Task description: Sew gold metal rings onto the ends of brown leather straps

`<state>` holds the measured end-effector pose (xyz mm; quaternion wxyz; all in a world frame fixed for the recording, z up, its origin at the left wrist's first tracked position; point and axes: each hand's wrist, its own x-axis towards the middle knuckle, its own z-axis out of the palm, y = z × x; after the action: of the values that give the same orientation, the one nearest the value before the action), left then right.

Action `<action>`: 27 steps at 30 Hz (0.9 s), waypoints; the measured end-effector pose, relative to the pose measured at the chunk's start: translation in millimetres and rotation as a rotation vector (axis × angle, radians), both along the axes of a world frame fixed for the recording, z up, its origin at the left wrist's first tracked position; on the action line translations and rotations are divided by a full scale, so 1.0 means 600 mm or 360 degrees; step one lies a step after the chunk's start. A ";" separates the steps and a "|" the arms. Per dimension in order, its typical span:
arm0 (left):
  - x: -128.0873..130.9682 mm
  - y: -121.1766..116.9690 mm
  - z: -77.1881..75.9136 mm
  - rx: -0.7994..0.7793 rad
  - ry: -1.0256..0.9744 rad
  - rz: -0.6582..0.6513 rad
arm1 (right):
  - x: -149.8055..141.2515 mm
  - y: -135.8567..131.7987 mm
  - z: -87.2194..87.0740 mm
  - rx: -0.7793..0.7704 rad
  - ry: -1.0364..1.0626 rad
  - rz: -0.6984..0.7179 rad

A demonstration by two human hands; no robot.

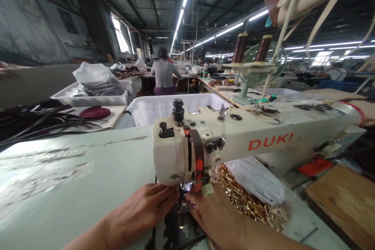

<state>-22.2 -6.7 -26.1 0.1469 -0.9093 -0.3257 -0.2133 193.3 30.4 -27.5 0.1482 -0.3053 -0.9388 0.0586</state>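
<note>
A cream sewing machine [263,136] marked DUKI stands across the pale green table [73,175]. Both my hands meet under its head, by the needle. My left hand [143,211] lies flat with fingers stretched toward the presser foot, pressing on a small dark piece [181,203] there. My right hand [216,215] comes from the right, its fingertips pinched on the same dark piece beside the needle. A dark red strap [199,160] hangs down the front of the machine head.
A pile of gold chain [246,199] lies under the machine arm, beside white cloth [258,179]. White bins [164,109] stand behind the table. Dark straps [35,121] lie at left. A wooden board [342,199] sits at right. A person [164,74] sits far ahead. A green fan [258,66] stands behind the machine.
</note>
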 end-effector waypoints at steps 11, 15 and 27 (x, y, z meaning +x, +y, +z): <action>0.020 -0.013 0.005 0.0009 0.0147 0.0147 | 0.009 0.002 -0.002 0.0030 -0.0089 -0.0004; 0.022 -0.014 0.000 0.0061 0.0146 0.0156 | 0.020 0.007 0.010 -0.0029 -0.0083 -0.0015; 0.021 -0.016 -0.011 0.0074 0.0105 0.0215 | 0.026 0.016 0.026 -0.0209 0.0147 -0.0175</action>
<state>-9.5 -16.5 -32.9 0.1927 -0.8881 -0.3763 -0.1802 208.8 40.0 -12.2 0.1740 -0.3623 -0.9070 0.1259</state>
